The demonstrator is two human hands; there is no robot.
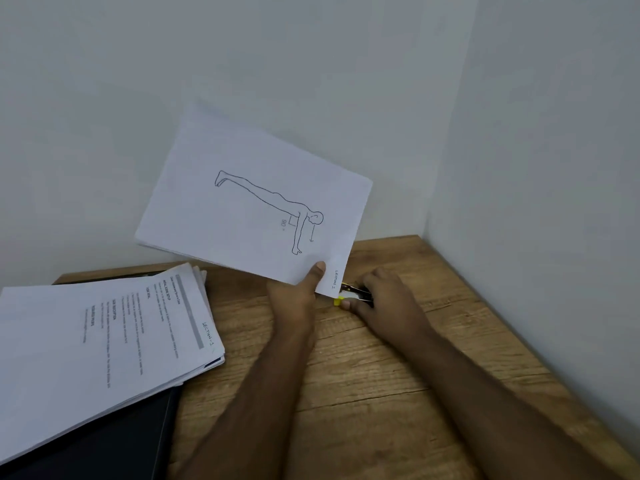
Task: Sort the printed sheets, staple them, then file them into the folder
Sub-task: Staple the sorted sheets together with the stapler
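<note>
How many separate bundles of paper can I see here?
2. One bundle is held up in the left hand, its corner at the stapler under the right hand. The other pile lies on the dark folder, left.

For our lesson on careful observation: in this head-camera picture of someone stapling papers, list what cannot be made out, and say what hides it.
- Small black and yellow stapler, head view: mostly covered by the right hand and the corner of the held white sheets with the figure drawing.
- White printed stack: its left side is cut off by the frame edge; body text too small to read.
- Dark flat folder: largely hidden under that stack.
- Left hand: fingers hidden behind the held sheets.
</note>
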